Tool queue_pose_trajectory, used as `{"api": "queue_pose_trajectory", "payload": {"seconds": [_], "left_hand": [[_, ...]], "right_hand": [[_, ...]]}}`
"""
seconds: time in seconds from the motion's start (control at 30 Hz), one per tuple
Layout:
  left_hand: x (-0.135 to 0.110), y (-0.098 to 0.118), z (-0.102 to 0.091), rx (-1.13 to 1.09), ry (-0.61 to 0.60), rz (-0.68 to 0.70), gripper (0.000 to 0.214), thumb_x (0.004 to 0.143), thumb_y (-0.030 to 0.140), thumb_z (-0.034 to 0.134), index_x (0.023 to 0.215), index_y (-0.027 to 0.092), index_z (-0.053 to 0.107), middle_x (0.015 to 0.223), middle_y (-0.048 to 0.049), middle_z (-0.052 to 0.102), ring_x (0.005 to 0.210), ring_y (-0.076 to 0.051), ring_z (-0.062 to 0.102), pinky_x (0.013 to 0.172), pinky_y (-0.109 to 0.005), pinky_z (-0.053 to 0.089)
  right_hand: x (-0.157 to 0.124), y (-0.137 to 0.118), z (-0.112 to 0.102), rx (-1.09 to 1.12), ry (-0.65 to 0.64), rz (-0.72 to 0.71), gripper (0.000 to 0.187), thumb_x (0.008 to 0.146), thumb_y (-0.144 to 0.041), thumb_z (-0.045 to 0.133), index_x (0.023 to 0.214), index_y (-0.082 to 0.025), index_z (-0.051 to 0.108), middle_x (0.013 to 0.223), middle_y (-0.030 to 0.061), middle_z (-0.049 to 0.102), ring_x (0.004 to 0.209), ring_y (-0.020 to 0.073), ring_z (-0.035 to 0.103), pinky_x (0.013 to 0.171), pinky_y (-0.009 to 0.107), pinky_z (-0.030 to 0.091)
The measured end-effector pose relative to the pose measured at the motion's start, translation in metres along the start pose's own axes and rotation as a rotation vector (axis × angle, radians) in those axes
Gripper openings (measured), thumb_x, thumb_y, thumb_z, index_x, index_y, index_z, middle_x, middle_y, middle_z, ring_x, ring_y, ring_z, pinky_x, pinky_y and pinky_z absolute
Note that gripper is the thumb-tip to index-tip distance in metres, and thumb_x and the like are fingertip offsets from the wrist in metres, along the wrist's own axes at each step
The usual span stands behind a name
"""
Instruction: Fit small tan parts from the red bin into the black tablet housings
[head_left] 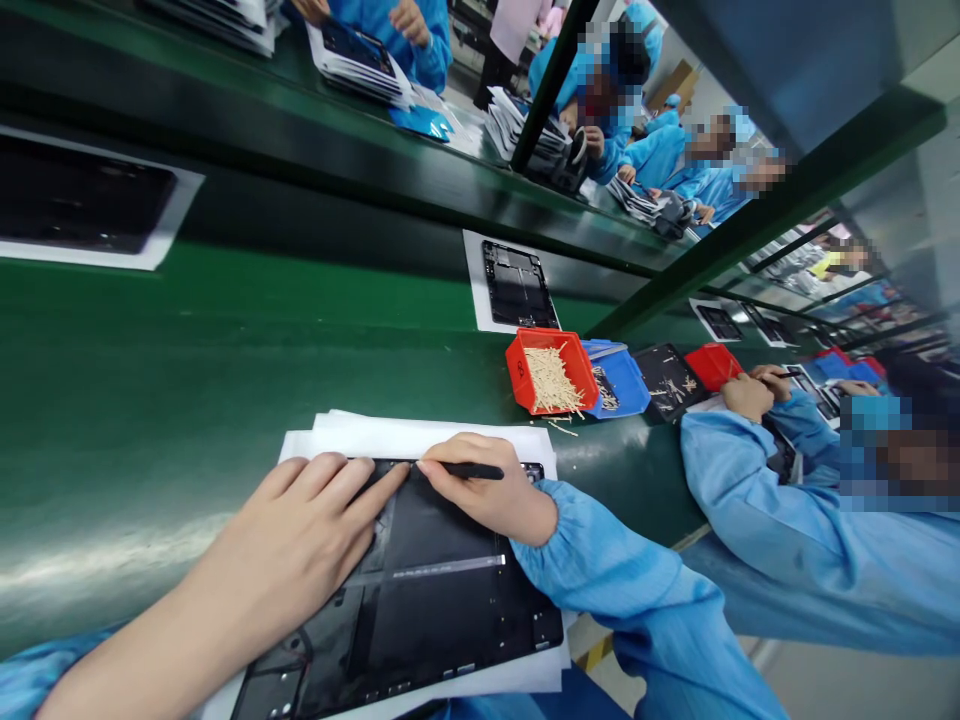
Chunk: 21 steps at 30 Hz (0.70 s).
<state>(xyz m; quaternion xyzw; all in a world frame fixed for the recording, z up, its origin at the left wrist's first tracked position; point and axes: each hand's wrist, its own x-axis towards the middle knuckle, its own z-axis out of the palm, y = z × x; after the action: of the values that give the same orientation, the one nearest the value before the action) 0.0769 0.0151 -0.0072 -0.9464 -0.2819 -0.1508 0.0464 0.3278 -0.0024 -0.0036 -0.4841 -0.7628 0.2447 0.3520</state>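
A black tablet back panel (427,590) lies on a stack of white sheets (390,436) at the near edge of the green belt. My left hand (315,525) rests flat on the panel's upper left part, fingers stretched out. My right hand (487,492) is closed around a thin black stylus-like tool (469,470), its tip pressed at the panel's top edge close to my left fingertips.
A red bin (517,370) of thin tan sticks and a blue bin (630,385) stand to the right. More panels on white sheets (474,280) ride the green belt (150,380). A co-worker in blue (750,490) works at my right; others sit across.
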Motion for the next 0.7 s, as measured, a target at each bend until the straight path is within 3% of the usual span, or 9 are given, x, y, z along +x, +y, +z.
{"api": "queue_pose_trajectory", "payload": {"seconds": [0.3, 0.5, 0.7], "left_hand": [[-0.0004, 0.0015, -0.0013, -0.014, 0.052, 0.011, 0.045, 0.102, 0.015, 0.047, 0.141, 0.011, 0.07, 0.106, -0.014, 0.074, 0.096, -0.033, 0.06, 0.082, -0.047, 0.038], [0.0001, 0.0021, -0.0062, 0.003, 0.109, 0.021, 0.032, 0.107, 0.016, 0.046, 0.117, 0.009, 0.076, 0.101, -0.0125, 0.075, 0.093, -0.031, 0.06, 0.083, -0.045, 0.039], [0.0008, 0.0023, -0.0051, -0.011, 0.126, 0.021, 0.032, 0.108, 0.016, 0.044, 0.114, 0.01, 0.074, 0.1, -0.0115, 0.075, 0.094, -0.03, 0.062, 0.085, -0.045, 0.04]], "right_hand": [[-0.0027, -0.0002, -0.0025, -0.053, 0.061, -0.123, 0.024, 0.109, -0.03, 0.06, 0.094, -0.019, 0.076, 0.084, 0.0072, 0.08, 0.073, 0.0163, 0.074, 0.073, 0.028, 0.061], [-0.0013, -0.0012, -0.0011, -0.025, 0.124, -0.186, 0.02, 0.108, -0.025, 0.062, 0.094, -0.019, 0.076, 0.082, 0.0061, 0.079, 0.071, 0.0155, 0.074, 0.072, 0.027, 0.061], [0.0026, -0.0018, -0.0015, 0.025, 0.057, -0.191, 0.025, 0.111, -0.031, 0.061, 0.097, -0.018, 0.078, 0.087, 0.0075, 0.082, 0.076, 0.0163, 0.077, 0.075, 0.027, 0.064]]}}
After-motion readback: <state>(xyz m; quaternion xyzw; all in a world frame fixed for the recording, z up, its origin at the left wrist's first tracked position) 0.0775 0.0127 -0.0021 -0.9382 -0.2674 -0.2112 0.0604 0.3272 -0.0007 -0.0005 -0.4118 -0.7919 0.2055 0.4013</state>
